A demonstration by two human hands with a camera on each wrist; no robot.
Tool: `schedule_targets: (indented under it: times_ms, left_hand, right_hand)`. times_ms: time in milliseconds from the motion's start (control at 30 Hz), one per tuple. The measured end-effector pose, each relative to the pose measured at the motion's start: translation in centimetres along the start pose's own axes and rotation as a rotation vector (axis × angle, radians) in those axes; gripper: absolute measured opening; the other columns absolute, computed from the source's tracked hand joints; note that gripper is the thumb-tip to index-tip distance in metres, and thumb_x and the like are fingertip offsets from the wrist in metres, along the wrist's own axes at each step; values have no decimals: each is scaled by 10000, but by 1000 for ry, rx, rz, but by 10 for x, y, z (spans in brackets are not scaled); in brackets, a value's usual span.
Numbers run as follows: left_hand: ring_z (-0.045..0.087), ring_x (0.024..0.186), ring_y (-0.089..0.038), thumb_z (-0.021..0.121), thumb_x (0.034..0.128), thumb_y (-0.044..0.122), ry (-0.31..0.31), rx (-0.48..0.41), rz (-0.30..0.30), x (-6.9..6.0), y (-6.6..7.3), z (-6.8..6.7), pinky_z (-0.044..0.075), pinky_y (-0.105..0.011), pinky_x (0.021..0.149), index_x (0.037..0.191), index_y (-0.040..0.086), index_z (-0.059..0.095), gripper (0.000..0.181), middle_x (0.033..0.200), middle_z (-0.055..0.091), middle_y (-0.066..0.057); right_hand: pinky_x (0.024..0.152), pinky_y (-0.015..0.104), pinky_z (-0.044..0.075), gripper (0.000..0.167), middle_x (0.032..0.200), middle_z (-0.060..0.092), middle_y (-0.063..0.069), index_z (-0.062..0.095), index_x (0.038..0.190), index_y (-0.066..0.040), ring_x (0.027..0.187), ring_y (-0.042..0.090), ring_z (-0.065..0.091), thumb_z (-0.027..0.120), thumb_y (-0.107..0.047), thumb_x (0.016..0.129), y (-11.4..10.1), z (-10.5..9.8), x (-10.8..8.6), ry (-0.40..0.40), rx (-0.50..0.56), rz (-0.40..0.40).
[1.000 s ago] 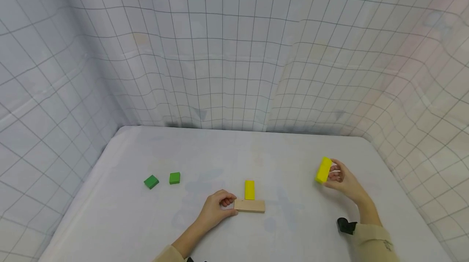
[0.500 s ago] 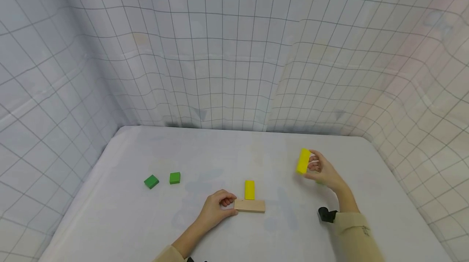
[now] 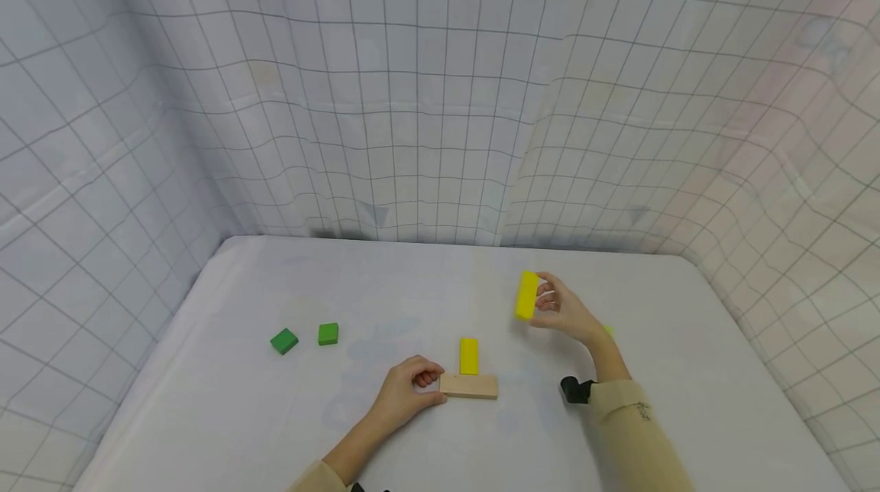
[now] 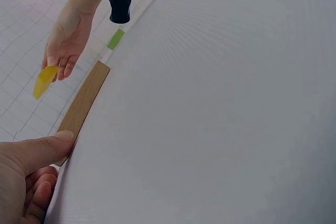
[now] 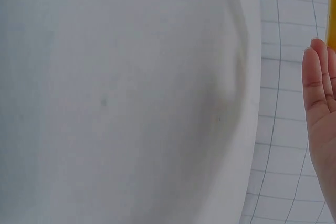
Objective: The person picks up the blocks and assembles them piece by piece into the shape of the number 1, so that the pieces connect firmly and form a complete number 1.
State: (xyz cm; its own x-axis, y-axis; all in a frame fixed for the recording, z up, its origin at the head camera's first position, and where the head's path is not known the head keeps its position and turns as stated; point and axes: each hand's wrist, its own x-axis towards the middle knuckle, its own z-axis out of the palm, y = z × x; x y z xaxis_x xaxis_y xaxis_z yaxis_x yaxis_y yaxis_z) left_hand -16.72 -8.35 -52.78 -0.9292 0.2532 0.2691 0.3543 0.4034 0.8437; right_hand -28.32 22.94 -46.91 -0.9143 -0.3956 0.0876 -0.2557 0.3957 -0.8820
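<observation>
In the head view the left hand [image 3: 404, 394] pinches the left end of a plain wooden block [image 3: 469, 386] lying on the table. Its thumb presses on that wooden block [image 4: 84, 100] in the left wrist view. Just behind the wooden block lies a yellow block [image 3: 469, 356], end toward it. Farther right and back, the right hand [image 3: 567, 312] holds another yellow block [image 3: 526, 296] above the table, between thumb and fingers. Only part of this held yellow block [image 5: 332, 14] shows in the right wrist view, at the right edge beside the fingers [image 5: 314, 80].
Two green blocks, one turned askew [image 3: 284, 341] and one squarer [image 3: 328, 334], lie at the left of the white table [image 3: 227, 400]. A light green piece [image 3: 608, 330] is partly hidden behind the right wrist. Grid-patterned curtains [image 3: 440, 95] surround the table's back and sides.
The right hand has moved left with its yellow block, uncovering part of the light green piece behind the wrist. The left hand and the wooden block have stayed put.
</observation>
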Motion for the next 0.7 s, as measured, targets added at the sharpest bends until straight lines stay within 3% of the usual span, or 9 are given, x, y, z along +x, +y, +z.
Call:
schedule_targets:
  times_ms: [233, 467, 700]
  left_hand:
    - [520, 711, -82, 816, 646, 107, -2, -5, 4, 0, 0, -1, 474, -209, 649, 913, 69, 676, 304, 802, 591, 27]
    - [518, 713, -72, 816, 647, 116, -5, -3, 3, -1, 0, -1, 474, -209, 651, 916, 68, 678, 306, 804, 592, 30]
    - [526, 719, -80, 815, 644, 96, -8, 4, -6, 0, 2, -2, 478, -211, 655, 916, 68, 676, 307, 808, 594, 28]
  right_hand:
    - [864, 293, 456, 857, 1097, 442, 152, 258, 1383, 19, 912, 213, 515, 773, -48, 701, -2, 21, 15, -54, -10, 8]
    - [880, 485, 423, 829, 1088, 440, 225, 242, 1364, 92, 933, 367, 502, 738, 51, 700, -22, 34, 21, -115, 34, -14]
    - [885, 480, 421, 797, 1085, 437, 233, 244, 1357, 100, 951, 372, 491, 724, 30, 724, -41, 42, 23, -169, -11, 7]
